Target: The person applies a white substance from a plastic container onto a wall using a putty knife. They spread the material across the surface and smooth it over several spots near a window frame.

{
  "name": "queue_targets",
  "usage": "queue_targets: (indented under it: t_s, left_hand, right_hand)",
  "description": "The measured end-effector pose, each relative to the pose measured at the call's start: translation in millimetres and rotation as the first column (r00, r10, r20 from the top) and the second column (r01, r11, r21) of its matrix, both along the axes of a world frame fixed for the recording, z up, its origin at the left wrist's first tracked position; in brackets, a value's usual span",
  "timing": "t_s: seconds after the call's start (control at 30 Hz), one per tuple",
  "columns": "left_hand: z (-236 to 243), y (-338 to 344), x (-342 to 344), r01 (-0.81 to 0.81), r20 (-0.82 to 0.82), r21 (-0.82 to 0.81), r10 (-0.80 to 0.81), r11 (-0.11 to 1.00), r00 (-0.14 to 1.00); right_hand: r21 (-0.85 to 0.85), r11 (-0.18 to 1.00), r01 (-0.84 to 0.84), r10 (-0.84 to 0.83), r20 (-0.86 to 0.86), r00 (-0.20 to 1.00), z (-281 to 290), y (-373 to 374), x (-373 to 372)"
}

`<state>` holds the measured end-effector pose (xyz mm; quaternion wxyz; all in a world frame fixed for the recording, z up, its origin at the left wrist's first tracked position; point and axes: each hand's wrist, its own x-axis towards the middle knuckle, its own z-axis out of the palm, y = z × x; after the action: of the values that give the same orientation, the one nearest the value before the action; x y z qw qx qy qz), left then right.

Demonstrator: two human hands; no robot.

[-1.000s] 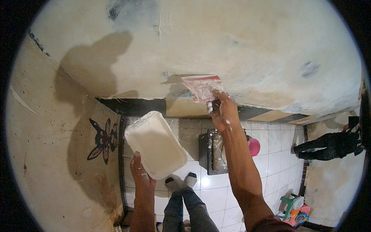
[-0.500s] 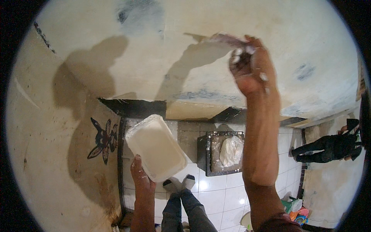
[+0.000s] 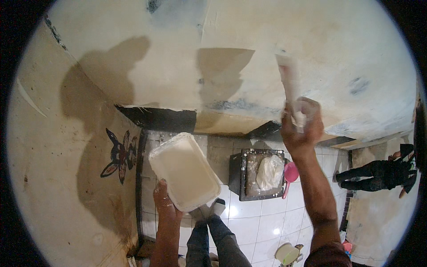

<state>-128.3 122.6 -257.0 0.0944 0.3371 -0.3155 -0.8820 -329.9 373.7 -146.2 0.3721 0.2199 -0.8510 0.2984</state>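
Observation:
My left hand [image 3: 167, 200] grips the lower left edge of a pale rectangular tub [image 3: 156, 150], its thumb over the rim. The tub is tilted toward me, and smooth off-white paste appears to fill it. My right hand [image 3: 307, 129] is raised before the patchy cream wall [image 3: 249, 26], fingers closed round a putty knife [image 3: 290, 82]. Motion smears the knife, whose blade points up and slightly left. Whether the blade touches the wall I cannot tell. Its shadow falls on the wall to the left.
Below stands a paint-spattered black box [image 3: 235, 178] with a white plastic bag [image 3: 269, 173] on top. Beside it is a pink dipper [image 3: 291, 171]. A pale green container [image 3: 287, 253] sits on the tiled floor lower right. Another person [image 3: 380, 174] stands at far right.
My right hand has dropped lower and turned, so the putty knife now points up instead of left. The pink dipper has come into sight. My left hand and the tub have barely shifted.

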Motion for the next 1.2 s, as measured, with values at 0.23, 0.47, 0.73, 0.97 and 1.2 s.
queue_targets:
  t_s: [0.23, 0.47, 0.73, 0.97, 1.2]
  left_hand:
    - [-19.9, -7.7, 3.1, -0.019, -0.008, -0.012, 0.019, 1.000, 1.000]
    - [-35.3, -15.8, 8.3, 0.030, -0.025, 0.050, -0.028, 0.998, 0.999]
    - [-33.1, -19.9, 6.0, 0.081, -0.040, 0.071, -0.078, 0.994, 0.996]
    - [-21.2, -14.9, 1.5, 0.114, -0.008, -0.007, -0.114, 0.993, 0.993]
    - [-12.9, -5.8, -2.0, 0.091, -0.059, -0.034, -0.093, 0.995, 0.994]
  right_hand:
    - [0.811, 0.549, -0.201, 0.647, -0.260, 0.717, -28.9, -37.5, -84.4]
    - [0.878, 0.435, -0.202, 0.690, -0.181, 0.701, -44.6, -73.4, -106.3]
    - [0.898, 0.407, -0.167, 0.445, -0.035, 0.895, -64.3, 40.5, -121.1]
    - [0.891, 0.437, -0.126, 0.430, -0.084, 0.899, 7.1, 76.8, -52.1]
    - [0.809, 0.508, -0.297, 0.662, -0.146, 0.735, -11.2, -65.3, -85.5]
